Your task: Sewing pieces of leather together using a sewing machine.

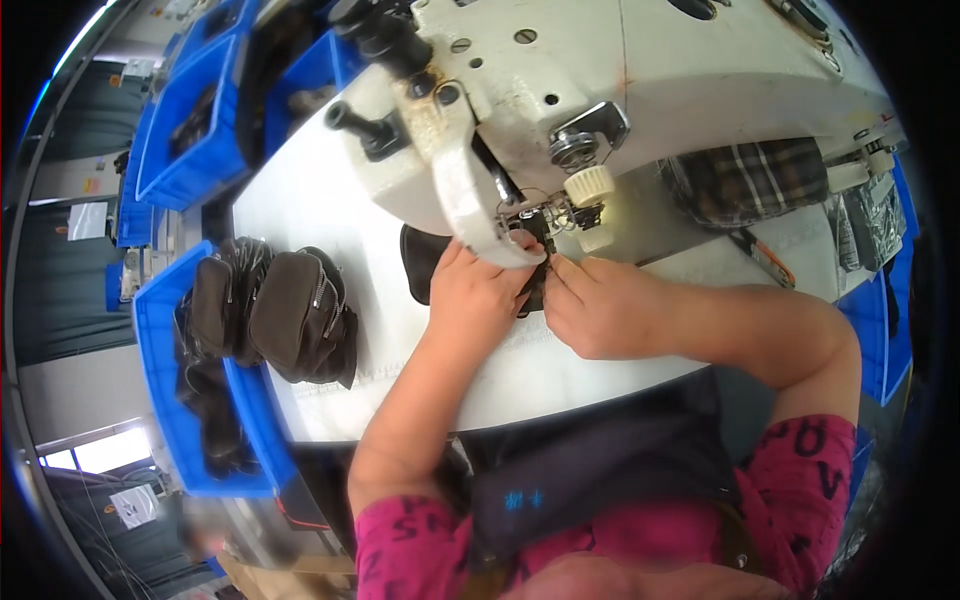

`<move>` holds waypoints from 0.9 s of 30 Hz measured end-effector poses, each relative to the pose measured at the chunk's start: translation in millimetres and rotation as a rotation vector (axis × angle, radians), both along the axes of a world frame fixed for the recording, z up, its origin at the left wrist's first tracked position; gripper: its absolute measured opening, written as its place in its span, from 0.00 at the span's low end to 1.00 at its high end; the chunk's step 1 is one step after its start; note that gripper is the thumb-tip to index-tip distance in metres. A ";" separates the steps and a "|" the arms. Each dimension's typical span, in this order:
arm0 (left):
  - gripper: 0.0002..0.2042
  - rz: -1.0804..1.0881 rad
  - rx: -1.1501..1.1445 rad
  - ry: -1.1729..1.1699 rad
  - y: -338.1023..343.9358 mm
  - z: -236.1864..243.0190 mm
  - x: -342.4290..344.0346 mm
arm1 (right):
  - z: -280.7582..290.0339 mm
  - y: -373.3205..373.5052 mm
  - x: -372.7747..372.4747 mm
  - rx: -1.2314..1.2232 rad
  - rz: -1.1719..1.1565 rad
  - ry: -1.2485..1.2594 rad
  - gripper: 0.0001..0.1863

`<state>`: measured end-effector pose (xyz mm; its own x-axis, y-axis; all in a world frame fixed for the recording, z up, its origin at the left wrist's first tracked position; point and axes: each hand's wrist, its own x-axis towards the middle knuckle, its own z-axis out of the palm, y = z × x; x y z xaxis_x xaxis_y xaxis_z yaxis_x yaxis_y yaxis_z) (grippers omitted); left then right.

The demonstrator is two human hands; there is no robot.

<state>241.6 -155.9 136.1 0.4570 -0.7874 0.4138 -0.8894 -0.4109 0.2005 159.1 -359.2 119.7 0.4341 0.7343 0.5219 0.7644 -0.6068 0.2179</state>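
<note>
Under the needle area of a white sewing machine [700, 70] lies a dark pouch piece [420, 265], partly covered by my hands and the machine. My left hand [472, 298] presses on it with the fingers close together, the fingertips partly behind the machine's curved white guard [470, 190]. Close beside it, to the right, my right hand [612, 305] pinches the dark piece's edge between thumb and fingers. The exact stitching point is hidden.
Two dark zippered pouches [290, 315] sit at the left table edge, partly over a blue bin [165, 400] of dark pieces. More blue bins [190, 160] stand far left. A plaid cloth item [745, 180] and orange-handled snips [775, 265] lie right on the white table [310, 200].
</note>
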 end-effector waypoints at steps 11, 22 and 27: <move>0.17 0.031 0.078 -0.109 -9.0 3.4 -5.9 | 0.3 1.5 -6.6 -0.032 -0.048 0.030 0.12; 0.17 0.084 0.000 -0.026 -8.6 -6.1 -11.0 | -1.0 1.0 -3.8 -0.002 -0.006 0.057 0.12; 0.20 0.057 -0.079 -0.009 -11.6 -6.2 -6.1 | -2.3 1.4 -1.2 0.003 -0.068 0.070 0.11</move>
